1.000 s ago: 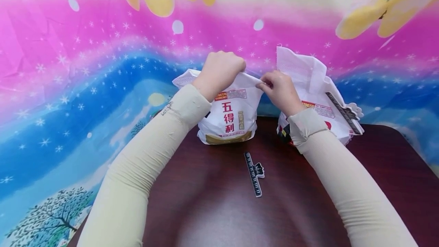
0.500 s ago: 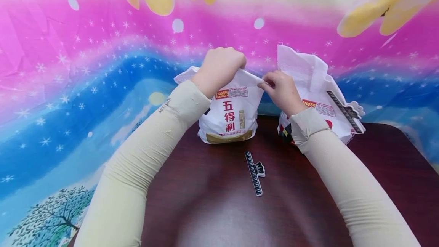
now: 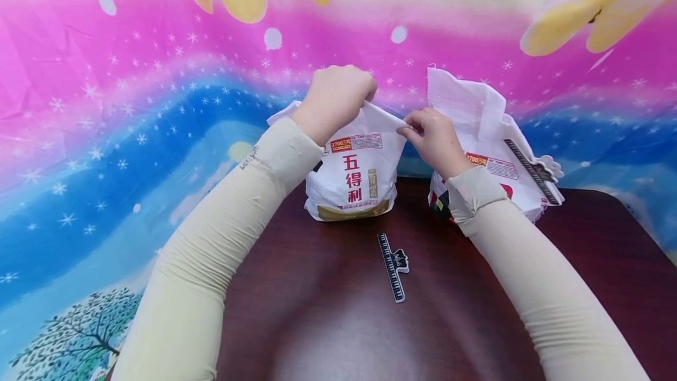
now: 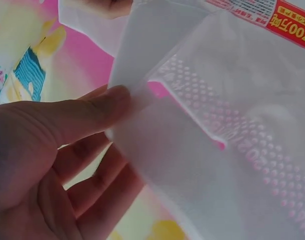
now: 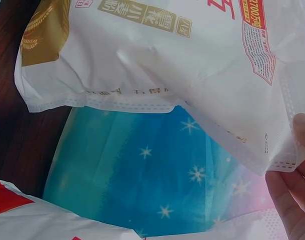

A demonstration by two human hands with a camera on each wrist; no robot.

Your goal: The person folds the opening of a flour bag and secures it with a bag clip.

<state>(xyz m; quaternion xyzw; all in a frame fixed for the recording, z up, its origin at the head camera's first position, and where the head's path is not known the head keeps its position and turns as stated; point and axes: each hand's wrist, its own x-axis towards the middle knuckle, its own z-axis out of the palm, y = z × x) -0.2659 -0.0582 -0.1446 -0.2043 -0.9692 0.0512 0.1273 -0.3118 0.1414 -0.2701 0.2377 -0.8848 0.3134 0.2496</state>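
While the left hand (image 3: 335, 102) pinches the bag (image 3: 365, 163) by its top, I see the right hand (image 3: 432, 141) pinching one corner — below both grips lies a clip (image 3: 392, 266).

1. Two white flour bags: one front-facing bag (image 3: 365, 181) in the hands, one clipped bag (image 3: 492, 128).
2. Two piano-keyboard clips: one loose clip (image 3: 392, 266), one fastened clip (image 3: 531, 172).
3. Two bare hands: one left hand (image 3: 338, 99), one right hand (image 3: 433, 140).
4. Two cream sleeves: one left sleeve (image 3: 206, 251), one right sleeve (image 3: 545, 275).
5. One dark wooden table (image 3: 317, 334).
6. One snow-scene backdrop (image 3: 132, 116), printed with three pairs of yellow feet and three large white ovals across its pink band.
7. Three large red characters (image 3: 353, 179) down the front-facing bag.
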